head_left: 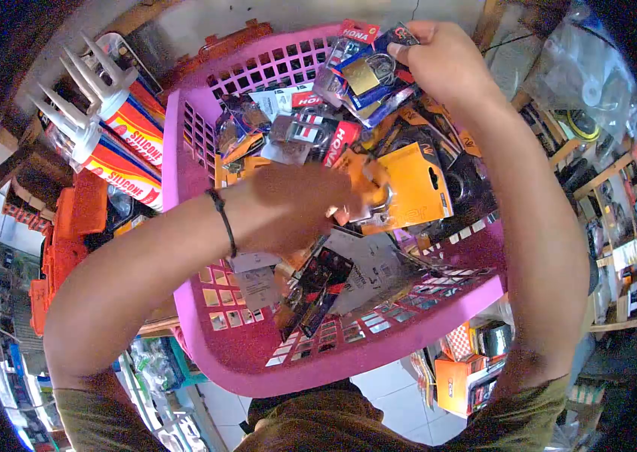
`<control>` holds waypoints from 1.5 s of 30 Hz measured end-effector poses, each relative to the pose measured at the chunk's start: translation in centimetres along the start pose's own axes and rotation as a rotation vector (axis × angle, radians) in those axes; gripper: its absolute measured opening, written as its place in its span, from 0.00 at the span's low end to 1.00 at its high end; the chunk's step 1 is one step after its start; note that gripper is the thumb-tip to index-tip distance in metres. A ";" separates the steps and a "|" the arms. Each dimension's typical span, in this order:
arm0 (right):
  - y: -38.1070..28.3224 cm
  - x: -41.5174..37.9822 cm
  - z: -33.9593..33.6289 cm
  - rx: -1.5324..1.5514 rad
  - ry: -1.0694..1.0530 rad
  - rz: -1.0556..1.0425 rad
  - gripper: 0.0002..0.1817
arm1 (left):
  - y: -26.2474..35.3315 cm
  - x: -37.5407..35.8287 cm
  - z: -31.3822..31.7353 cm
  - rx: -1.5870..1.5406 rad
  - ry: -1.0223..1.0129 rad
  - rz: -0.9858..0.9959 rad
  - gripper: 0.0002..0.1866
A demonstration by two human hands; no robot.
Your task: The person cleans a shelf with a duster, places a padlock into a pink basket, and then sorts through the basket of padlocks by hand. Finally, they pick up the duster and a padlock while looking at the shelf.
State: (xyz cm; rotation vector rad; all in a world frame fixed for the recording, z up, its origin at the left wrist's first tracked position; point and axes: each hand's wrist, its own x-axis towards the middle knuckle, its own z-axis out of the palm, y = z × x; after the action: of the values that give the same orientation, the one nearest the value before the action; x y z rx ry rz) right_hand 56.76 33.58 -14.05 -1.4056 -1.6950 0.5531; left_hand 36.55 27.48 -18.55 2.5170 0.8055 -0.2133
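Observation:
My right hand (443, 64) is closed on the corner of a blister-packed padlock (362, 77) with a blue card, at the basket's far right. My left hand (307, 203), with a black band on its wrist, is over the middle of the basket and smeared by motion. Its fingertips seem to pinch an orange-carded blister pack (367, 188), also blurred. Just right of that lies a sharper orange card pack (418, 184). All this is in or over a pink plastic basket (281, 377). Red-labelled HONA packs (311, 128) lie beyond my left hand.
Silicone tubes (126, 139) with white nozzles stand left of the basket, near a red-orange plastic case (77, 218). Boxes (462, 377) sit below right. Wooden shelves (620, 264) with goods and clear plastic bags (597, 83) are at the right.

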 end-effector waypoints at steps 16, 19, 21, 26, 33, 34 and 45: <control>-1.9 -1.0 -2.3 0.455 -0.312 -0.024 0.10 | 0.2 -5.3 -1.0 -0.144 0.239 0.390 0.10; -2.7 -2.3 -1.7 0.454 -0.489 -0.164 0.11 | 2.2 -7.3 -2.3 -0.053 0.326 0.320 0.11; -3.3 -3.5 -0.5 0.330 -0.560 -0.230 0.11 | 3.1 -8.6 -2.6 -0.014 0.380 0.288 0.13; -3.0 -4.8 3.1 -0.187 -0.576 -0.440 0.11 | 4.6 -10.2 -2.9 -0.134 0.352 0.159 0.15; -3.2 -5.6 5.2 -0.189 -1.011 -0.312 0.14 | 2.9 -7.1 -0.4 -0.194 0.296 0.125 0.09; -2.9 -5.6 5.4 -0.208 -1.063 -0.285 0.14 | 3.5 -7.2 -0.5 -0.236 0.285 0.056 0.08; -3.2 -5.7 5.4 0.068 -1.335 -0.417 0.16 | 5.2 -7.2 0.0 -0.279 0.374 -0.012 0.05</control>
State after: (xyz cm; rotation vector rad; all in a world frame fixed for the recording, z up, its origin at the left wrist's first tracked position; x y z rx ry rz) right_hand 50.59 28.29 -16.37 -0.4835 -2.8171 1.4568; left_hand 33.66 20.14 -14.41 2.3135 0.9197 0.3546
